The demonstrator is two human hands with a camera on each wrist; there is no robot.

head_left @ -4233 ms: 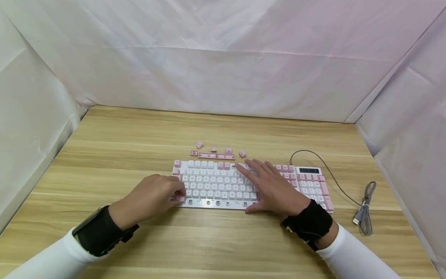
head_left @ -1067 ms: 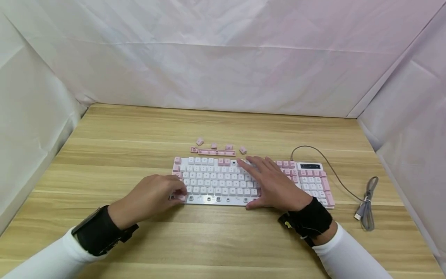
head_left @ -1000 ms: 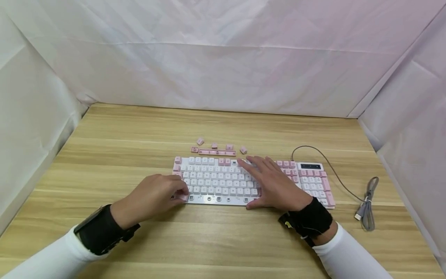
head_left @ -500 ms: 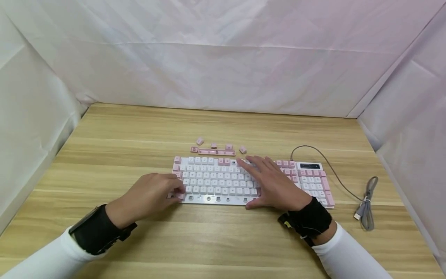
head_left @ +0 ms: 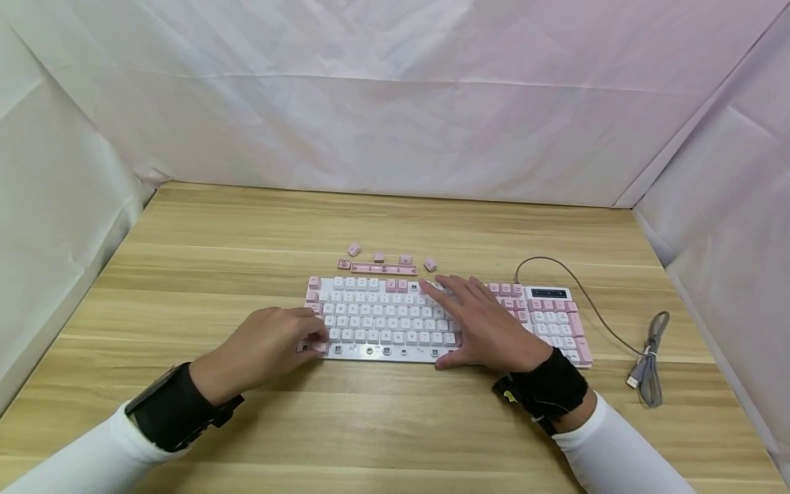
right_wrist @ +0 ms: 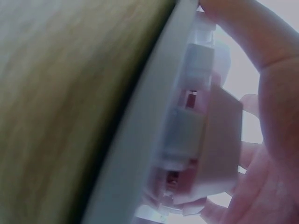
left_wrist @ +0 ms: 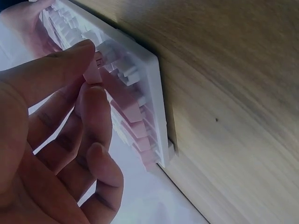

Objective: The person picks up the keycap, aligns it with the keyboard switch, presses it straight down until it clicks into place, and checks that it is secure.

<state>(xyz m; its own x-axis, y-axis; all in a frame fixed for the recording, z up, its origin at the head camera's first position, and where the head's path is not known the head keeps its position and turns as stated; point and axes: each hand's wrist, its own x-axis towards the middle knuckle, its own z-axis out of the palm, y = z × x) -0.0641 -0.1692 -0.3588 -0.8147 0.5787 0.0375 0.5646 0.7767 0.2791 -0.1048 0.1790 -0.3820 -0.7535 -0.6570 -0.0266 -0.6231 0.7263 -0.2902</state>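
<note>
A white and pink keyboard (head_left: 416,356) lies on the table, with bare switches along its front row. My left hand (head_left: 259,343) is at its front left corner and pinches a pink keycap (left_wrist: 93,72) between thumb and index finger, close over the keys; the other fingers curl loosely. My right hand (head_left: 484,336) rests across the keys right of centre, fingers spread and thumb at the front edge, hiding part of the board. Behind the keyboard lies a pink spacebar (head_left: 384,269), underside up, with an upturned pink keycap (head_left: 343,263) beside it.
Several loose pink keycaps, among them one keycap (head_left: 354,249) at the left and one keycap (head_left: 430,265) at the right, lie beyond the spacebar. A grey USB cable (head_left: 651,370) is bundled at the right of the wooden table (head_left: 395,425). White cloth (head_left: 395,130) stands behind.
The left hand, with the keycap, has shifted slightly right, then back left; a bare switch now shows at the corner beside its fingers. The right hand stays in place on the keyboard.
</note>
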